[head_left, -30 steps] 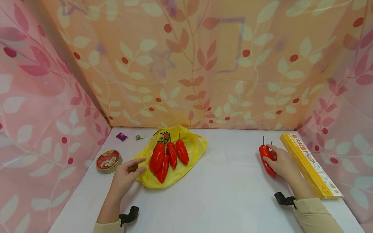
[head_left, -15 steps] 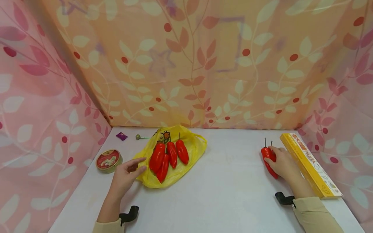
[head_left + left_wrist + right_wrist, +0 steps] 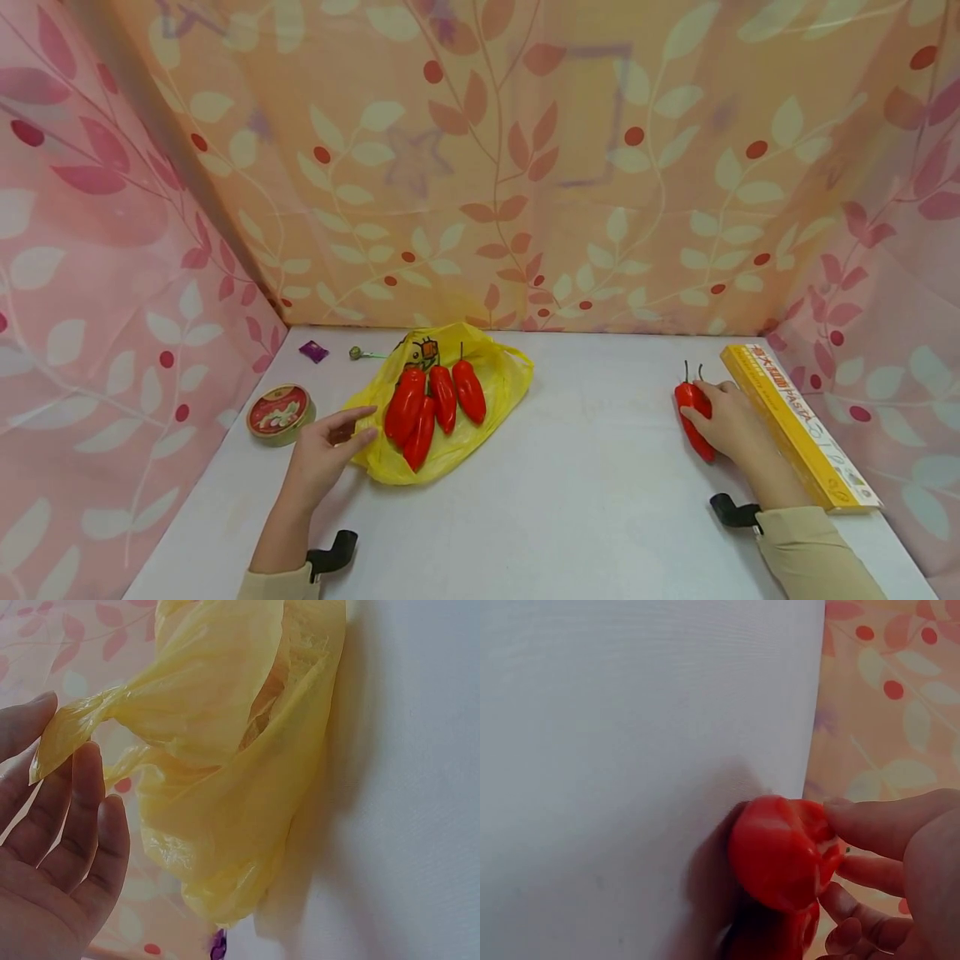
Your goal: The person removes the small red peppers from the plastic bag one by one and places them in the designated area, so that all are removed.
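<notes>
Several red chili peppers (image 3: 444,400) lie in a heap on a yellow plastic bag (image 3: 483,442) spread on the white table. At the bag's left side is my left hand (image 3: 322,454); in the left wrist view its thumb and fingers pinch a gathered corner of the bag (image 3: 217,705). My right hand (image 3: 726,421) grips a red chili pepper (image 3: 688,427) at the right of the table, thumb on its near side. Beside it a second pepper (image 3: 769,937) shows, mostly hidden in the head view except its stem.
Right of my right hand lies a long yellow pasta box (image 3: 798,429). Left of the bag is a round red-topped tin (image 3: 279,414), with a purple wrapped candy (image 3: 313,352) and a lollipop (image 3: 360,353) behind. Patterned cloth walls (image 3: 495,167) enclose the table.
My right hand and its pepper have shifted slightly right and toward me, bringing the stem nearer the second pepper's stem. The left hand and bag stay put.
</notes>
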`<state>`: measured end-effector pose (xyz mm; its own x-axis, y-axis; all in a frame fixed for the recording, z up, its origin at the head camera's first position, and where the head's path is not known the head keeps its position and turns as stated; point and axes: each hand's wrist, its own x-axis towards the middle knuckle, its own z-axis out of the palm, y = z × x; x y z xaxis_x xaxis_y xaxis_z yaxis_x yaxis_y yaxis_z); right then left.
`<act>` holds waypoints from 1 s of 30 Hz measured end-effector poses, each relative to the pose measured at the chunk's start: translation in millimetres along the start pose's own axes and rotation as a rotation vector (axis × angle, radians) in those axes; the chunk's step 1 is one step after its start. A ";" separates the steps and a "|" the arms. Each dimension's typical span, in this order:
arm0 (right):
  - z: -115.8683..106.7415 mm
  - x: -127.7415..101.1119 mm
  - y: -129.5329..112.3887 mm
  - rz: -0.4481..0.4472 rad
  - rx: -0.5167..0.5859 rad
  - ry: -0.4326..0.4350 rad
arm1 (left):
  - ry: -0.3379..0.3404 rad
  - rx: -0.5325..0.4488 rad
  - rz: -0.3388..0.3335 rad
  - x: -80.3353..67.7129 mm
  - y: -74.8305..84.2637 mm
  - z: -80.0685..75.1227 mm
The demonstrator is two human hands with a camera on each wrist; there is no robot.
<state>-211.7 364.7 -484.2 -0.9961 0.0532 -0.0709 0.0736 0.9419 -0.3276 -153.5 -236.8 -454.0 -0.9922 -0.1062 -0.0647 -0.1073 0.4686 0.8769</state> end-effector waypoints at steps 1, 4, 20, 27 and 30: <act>-0.8 -0.3 0.5 -0.003 0.003 0.000 | 0.001 0.000 0.000 -0.1 0.2 0.1; -5.1 -2.2 -0.2 -0.017 0.016 0.010 | 0.000 -0.002 0.003 -0.3 0.7 0.3; -8.8 -14.0 -66.4 -0.265 0.187 0.180 | -0.005 -0.012 -0.022 -1.5 -0.1 0.5; 1.7 -11.3 -103.2 -0.347 0.290 0.202 | -0.019 -0.014 0.005 -0.5 -2.5 0.6; 3.6 -11.3 -119.8 -0.378 0.326 0.203 | -0.017 -0.009 0.013 -0.1 -2.1 0.3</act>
<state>-209.0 250.0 -447.6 -0.9431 -0.1763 0.2818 -0.3128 0.7576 -0.5729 -153.2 -237.5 -456.0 -0.9945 -0.0853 -0.0614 -0.0941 0.4619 0.8819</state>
